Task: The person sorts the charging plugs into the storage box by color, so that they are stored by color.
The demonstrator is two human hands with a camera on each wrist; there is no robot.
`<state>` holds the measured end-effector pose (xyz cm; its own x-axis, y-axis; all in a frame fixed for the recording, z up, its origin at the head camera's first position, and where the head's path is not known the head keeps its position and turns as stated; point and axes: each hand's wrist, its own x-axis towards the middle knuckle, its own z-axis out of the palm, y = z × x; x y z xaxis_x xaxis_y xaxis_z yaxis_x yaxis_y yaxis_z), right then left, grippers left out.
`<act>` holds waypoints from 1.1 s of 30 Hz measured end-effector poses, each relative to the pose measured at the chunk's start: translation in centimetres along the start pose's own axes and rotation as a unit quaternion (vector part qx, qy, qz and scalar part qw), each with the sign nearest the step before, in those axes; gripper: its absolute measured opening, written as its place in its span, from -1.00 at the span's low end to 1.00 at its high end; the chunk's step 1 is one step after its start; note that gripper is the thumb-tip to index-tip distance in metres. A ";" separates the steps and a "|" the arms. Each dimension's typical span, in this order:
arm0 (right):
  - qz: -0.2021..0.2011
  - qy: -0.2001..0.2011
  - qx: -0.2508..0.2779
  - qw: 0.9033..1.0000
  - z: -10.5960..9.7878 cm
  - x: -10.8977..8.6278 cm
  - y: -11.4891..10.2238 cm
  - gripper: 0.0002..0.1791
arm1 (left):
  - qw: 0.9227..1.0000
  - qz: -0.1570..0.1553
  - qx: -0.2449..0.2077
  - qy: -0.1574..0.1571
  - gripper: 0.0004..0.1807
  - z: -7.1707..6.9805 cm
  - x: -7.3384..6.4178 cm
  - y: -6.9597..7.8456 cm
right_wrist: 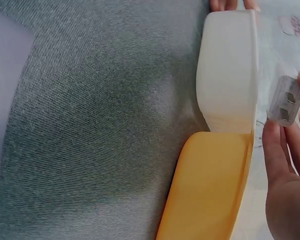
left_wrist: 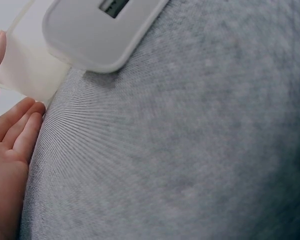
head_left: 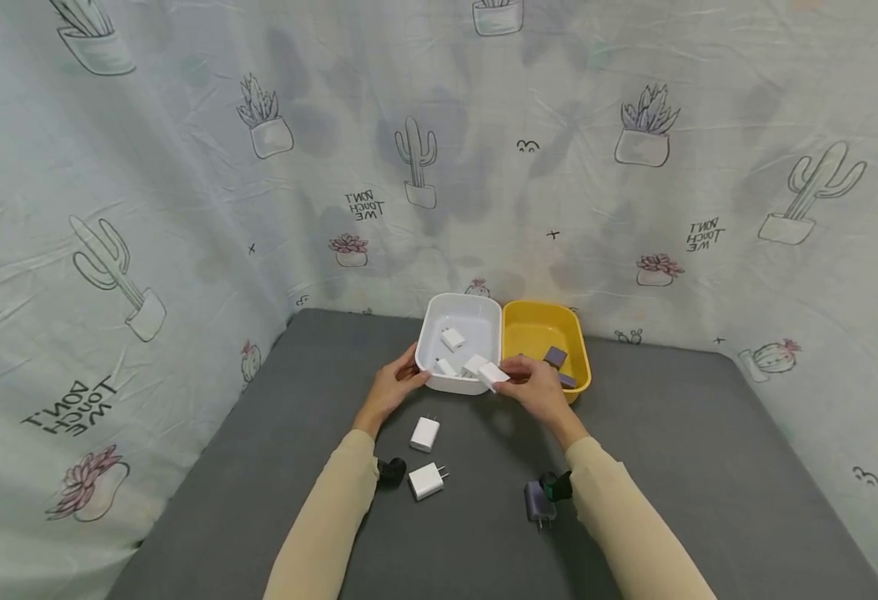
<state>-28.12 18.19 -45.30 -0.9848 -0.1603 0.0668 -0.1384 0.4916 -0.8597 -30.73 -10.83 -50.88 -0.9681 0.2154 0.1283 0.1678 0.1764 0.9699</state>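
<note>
My left hand (head_left: pixel 389 390) holds the left front corner of a white bin (head_left: pixel 449 386), its thumb near the rim and its fingers along the side. Several white chargers lie inside, one (head_left: pixel 452 338) farther back than the others. Over the bin's front right corner, my right hand (head_left: pixel 539 392) pinches another white charger (head_left: pixel 492 377) between thumb and fingers. Its pronged end (right_wrist: pixel 286 100) faces the right wrist camera. Touching the white bin on the right is a yellow bin (head_left: pixel 532 329) with dark purple chargers (head_left: pixel 555 357) in it, partly hidden behind my right hand.
Two white chargers, one (head_left: pixel 424 433) nearer the bins and one (head_left: pixel 427 481) closer to me, lie on the grey table (head_left: pixel 484 542) between my arms. A purple charger (head_left: pixel 539 504) lies by my right wrist. Behind the bins hangs a cactus-print curtain (head_left: pixel 484 208).
</note>
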 end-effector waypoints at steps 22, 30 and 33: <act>0.015 0.070 -0.042 0.997 0.6 2.2 -1.1 -0.56 | 0.999 0.007 0.015 0.046 -0.19 0.2 1.3 -3.3; 0.023 0.068 -0.044 0.996 1.3 2.5 -2.0 -0.51 | 1.000 -0.001 -0.001 0.022 -0.18 0.0 0.5 -0.8; 0.029 0.076 -0.039 0.996 1.5 2.6 -2.3 -0.51 | 1.000 -0.005 0.008 0.006 -0.19 -0.1 0.1 0.1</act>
<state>-30.24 15.34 -43.86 -0.9950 -0.0009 0.0994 -0.0827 0.5616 -0.8233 -30.78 -10.89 -50.73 -0.9717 0.2028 0.1210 0.1609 0.1932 0.9679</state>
